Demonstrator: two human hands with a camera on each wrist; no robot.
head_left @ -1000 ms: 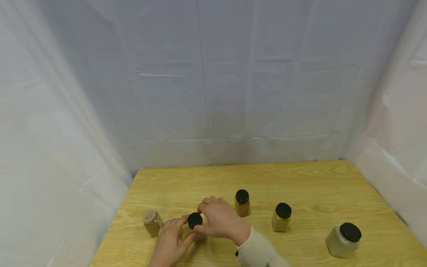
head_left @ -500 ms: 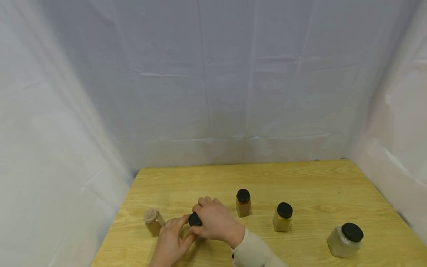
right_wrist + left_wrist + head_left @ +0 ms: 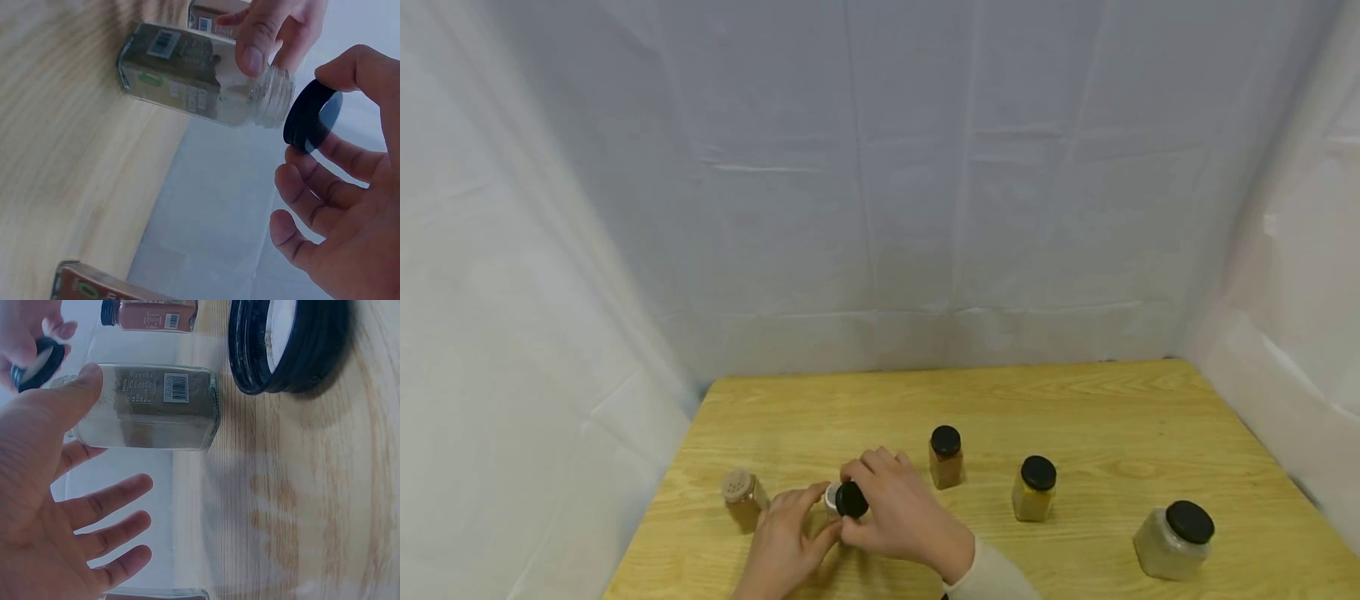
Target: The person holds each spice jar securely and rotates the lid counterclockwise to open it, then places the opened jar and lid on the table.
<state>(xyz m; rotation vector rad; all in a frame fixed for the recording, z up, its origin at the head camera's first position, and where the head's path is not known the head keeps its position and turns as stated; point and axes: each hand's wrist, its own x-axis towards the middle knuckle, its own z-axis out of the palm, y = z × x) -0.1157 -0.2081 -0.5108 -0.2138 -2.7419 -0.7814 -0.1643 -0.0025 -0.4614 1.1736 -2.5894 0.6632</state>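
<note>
A square glass spice jar (image 3: 181, 75), partly filled with grey-brown powder, stands upright on the table. My left hand (image 3: 786, 533) pinches it below the neck between thumb and forefinger, the other fingers spread apart. My right hand (image 3: 902, 512) holds a black screw lid (image 3: 312, 115) between thumb and fingers. The lid is tilted and off the jar, just beside its bare threaded neck (image 3: 275, 97). In the head view a white top (image 3: 832, 497) shows at the jar's mouth; most of the jar is hidden by the hands.
Left of the hands stands a brown-filled jar (image 3: 745, 502) with a perforated top. A loose black lid (image 3: 322, 344) lies on the wooden table. Rightward are a reddish-brown jar (image 3: 946, 471), a yellow jar (image 3: 1032, 502) and a wider pale jar (image 3: 1165, 550), all black-lidded. White sheeting (image 3: 880, 208) surrounds the table.
My right hand has turned the black lid, then lifted it off and shifted it slightly right, exposing the white top. My left hand stays in place on the jar.
</note>
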